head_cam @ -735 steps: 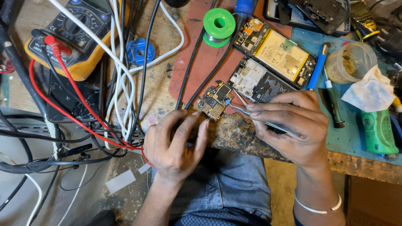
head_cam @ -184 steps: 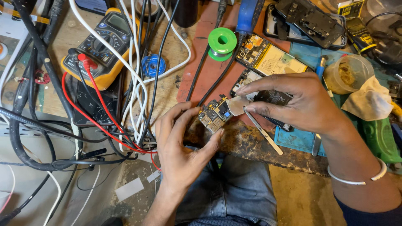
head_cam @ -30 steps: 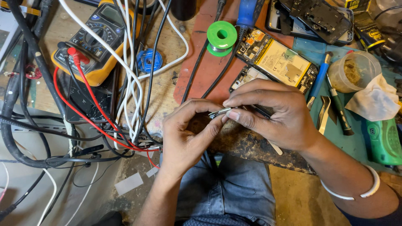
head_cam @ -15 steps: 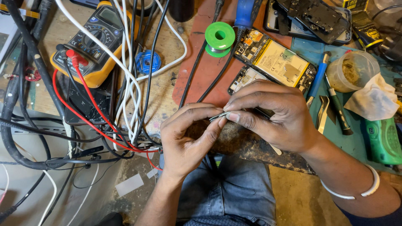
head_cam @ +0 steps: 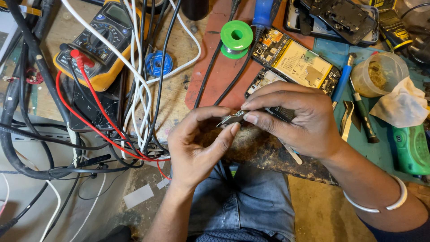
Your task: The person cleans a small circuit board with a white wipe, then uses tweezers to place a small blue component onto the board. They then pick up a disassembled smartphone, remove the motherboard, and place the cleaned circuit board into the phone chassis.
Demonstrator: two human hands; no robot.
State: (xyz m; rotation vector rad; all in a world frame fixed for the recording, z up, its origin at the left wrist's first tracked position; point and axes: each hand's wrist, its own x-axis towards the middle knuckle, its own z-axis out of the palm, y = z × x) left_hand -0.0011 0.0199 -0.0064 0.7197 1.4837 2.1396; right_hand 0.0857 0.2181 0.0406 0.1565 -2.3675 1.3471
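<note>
Small circuit board [head_cam: 233, 119], pinched edge-on between left hand [head_cam: 197, 150] and right hand [head_cam: 295, 118] fingertips above the bench edge; behind lie an opened phone [head_cam: 295, 62], green solder spool [head_cam: 236, 37], yellow multimeter [head_cam: 101, 40], and tangled cables [head_cam: 139, 89] left.

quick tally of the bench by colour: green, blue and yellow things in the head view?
Green: 2, the solder spool and the green tool at the right edge.
Blue: 3, the blue handle at the top, the small wire reel and the slim driver.
Yellow: 1, the multimeter.
Total: 6.
</note>
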